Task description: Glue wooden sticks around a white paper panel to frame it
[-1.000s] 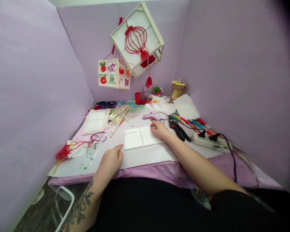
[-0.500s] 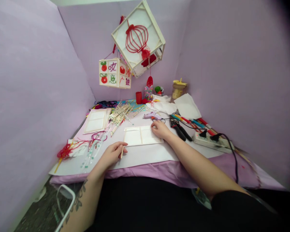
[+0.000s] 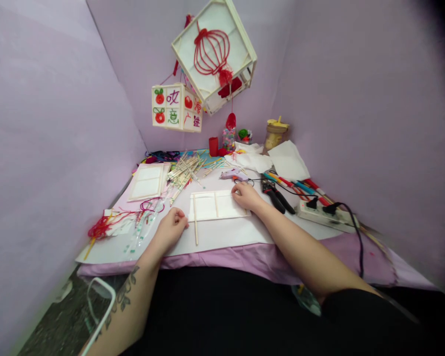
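Observation:
A white paper panel (image 3: 203,206) with a thin wooden stick frame lies on the table before me. One loose wooden stick (image 3: 196,232) lies upright across its left part and sticks out past the near edge. My left hand (image 3: 172,227) is by the panel's near left corner, fingers loosely bent and a little apart, with nothing seen in them. My right hand (image 3: 246,196) holds the panel's far right part, its bent fingers over the edge; the fingertips are partly hidden.
Behind the panel lie a glue gun (image 3: 234,174) and a stick pile (image 3: 185,173). Cutting pliers (image 3: 276,195) and a power strip (image 3: 324,215) are on the right. Another framed panel (image 3: 147,182) and red yarn (image 3: 100,227) are left. Lanterns (image 3: 213,54) hang above.
The stick has left my left hand and now lies across the panel's left part. My left hand has shifted slightly left. My right hand stays on the panel.

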The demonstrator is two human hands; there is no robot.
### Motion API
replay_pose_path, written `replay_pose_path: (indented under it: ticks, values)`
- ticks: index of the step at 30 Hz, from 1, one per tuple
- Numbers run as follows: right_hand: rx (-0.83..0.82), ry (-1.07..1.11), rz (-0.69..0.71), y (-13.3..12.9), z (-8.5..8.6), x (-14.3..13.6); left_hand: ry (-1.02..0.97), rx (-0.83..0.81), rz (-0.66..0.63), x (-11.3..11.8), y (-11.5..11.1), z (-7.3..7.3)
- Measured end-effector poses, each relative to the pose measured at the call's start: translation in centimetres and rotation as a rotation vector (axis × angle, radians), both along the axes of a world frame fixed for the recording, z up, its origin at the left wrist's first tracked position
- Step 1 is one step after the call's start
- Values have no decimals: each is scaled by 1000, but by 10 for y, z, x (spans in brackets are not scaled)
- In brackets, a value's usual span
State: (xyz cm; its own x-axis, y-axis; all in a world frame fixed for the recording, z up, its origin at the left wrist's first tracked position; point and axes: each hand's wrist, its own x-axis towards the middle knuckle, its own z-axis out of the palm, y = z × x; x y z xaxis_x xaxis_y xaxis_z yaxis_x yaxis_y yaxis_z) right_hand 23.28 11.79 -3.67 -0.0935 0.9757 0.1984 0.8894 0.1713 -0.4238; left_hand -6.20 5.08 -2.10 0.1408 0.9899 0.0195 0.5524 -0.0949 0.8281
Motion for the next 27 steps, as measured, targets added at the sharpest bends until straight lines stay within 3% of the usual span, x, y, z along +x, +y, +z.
replay_pose_path:
  ticks: [6, 10, 17, 27]
  values:
    - [9, -3, 12, 1, -1, 1, 325, 476, -342, -2, -16, 3]
    - [10, -3, 20, 2, -2, 1, 455, 664, -443, 2, -22, 3]
    - [10, -3, 8, 2, -3, 1, 400, 683, -427, 0, -18, -4]
    - [2, -1, 4, 0, 0, 0, 409, 622, -378, -8, -16, -2]
